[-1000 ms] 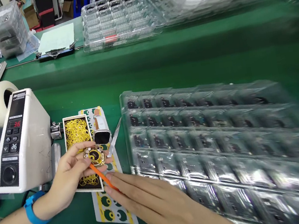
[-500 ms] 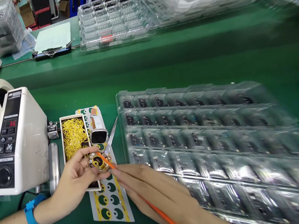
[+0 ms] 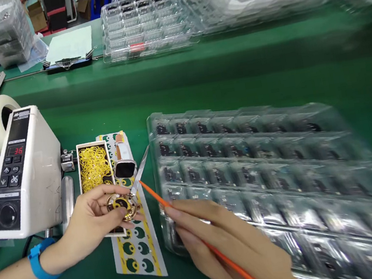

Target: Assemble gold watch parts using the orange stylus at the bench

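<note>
My left hand (image 3: 92, 214), wearing a blue wrist strap, pinches a round gold-rimmed part (image 3: 128, 208) between thumb and fingers. A yellow and dark piece shows on its face, partly under the thumb. My right hand (image 3: 222, 241) is closed round a thin orange stick (image 3: 155, 194), its tip apart from the gold part, up and to the right of it. Beside that tip lies a pointed silvery strip (image 3: 140, 168). Under the left hand is a sheet of yellow-edged die-cut stickers (image 3: 139, 258), with a square-faced smartwatch (image 3: 125, 169) on its upper part.
A box of yellow rings (image 3: 94, 165) stands left of the sheet, partly behind my left hand. Farther left are a tally counter (image 3: 67, 161) and a tape dispenser (image 3: 33, 181). Clear trays of dark parts (image 3: 219, 176) fill the right; a clipboard (image 3: 69, 47) lies at the back.
My right hand has moved right, drawing the orange stick's tip away from the gold part. My left thumb now lies farther over the part's face. The view has shifted slightly.
</note>
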`<state>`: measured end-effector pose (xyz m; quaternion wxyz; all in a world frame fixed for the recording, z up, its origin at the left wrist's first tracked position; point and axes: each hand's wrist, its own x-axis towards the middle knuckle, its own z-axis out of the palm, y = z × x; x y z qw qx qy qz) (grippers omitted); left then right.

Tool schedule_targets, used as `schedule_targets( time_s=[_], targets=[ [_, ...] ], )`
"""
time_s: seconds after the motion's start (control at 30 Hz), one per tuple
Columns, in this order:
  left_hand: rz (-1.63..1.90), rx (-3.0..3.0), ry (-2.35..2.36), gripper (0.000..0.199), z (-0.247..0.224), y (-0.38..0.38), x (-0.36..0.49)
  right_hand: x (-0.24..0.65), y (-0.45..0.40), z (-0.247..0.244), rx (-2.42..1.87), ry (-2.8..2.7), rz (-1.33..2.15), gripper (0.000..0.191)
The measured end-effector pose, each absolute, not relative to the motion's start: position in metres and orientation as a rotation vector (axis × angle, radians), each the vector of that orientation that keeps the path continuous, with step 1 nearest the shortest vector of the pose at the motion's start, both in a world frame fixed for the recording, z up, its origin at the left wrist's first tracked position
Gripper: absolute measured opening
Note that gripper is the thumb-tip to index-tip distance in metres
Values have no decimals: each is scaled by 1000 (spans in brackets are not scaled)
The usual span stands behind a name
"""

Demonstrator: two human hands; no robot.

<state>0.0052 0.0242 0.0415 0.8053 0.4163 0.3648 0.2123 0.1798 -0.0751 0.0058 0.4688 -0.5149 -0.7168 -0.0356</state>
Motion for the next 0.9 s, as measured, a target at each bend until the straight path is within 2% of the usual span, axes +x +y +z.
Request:
schedule_targets(
  time_s=[0.27,0.4,0.67,0.77,0.9],
  targets=[
    [421,1088,836,15,43,24,5,182,-68,8,-1329,-1666,72,31],
    [412,1113,858,9,41,22,5,178,-65,9,-1308,-1639,114,26],
    [465,1301,792,34,33,10,1,153,-62,9,-1374,-1724,-69,12],
    [413,1432,771,44,32,5,-3,150,-57,8,-1405,-1698,-49,9],
    [351,1558,772,47,31,-1,-6,150,-54,6,-1437,-1652,40,10]
  ],
)
